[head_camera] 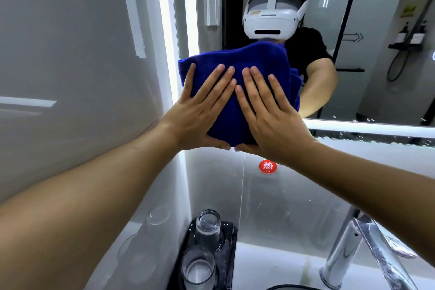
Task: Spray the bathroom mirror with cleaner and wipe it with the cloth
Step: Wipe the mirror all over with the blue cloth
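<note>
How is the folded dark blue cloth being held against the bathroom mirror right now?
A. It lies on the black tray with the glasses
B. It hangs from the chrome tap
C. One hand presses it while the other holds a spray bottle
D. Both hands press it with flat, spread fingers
D: the left hand and the right hand both lie flat, side by side, on the folded dark blue cloth against the mirror.

Room as I see it from the head camera: glossy grey wall panels point(70, 54) at left, a bright vertical light strip point(164, 42) along their far edge, and a horizontal light strip point(376, 126) at right. Below, a red round "hot" sticker point(267, 166) on the back wall. Near, two clear glasses point(207, 228) stand on a black tray point(229, 254); a chrome tap point(348, 252) rises at right.
</note>
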### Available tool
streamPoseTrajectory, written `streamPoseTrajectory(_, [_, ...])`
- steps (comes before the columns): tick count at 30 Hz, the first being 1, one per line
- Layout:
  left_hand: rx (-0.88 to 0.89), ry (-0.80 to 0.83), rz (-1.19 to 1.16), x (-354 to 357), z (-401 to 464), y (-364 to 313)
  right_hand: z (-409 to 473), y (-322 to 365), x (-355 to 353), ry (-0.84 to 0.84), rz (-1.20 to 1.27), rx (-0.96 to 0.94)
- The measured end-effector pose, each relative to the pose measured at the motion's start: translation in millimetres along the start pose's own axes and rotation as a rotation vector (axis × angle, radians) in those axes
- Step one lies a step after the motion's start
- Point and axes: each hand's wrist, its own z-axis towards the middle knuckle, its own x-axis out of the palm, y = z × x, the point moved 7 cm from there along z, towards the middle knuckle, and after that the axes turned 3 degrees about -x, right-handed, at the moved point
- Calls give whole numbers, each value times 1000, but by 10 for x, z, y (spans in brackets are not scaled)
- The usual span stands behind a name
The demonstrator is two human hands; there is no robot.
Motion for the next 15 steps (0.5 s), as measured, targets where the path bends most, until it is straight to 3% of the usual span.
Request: streamPoseTrajectory(15, [21,-72,51,6,-13,-3,-32,-11,82,-127,14,1])
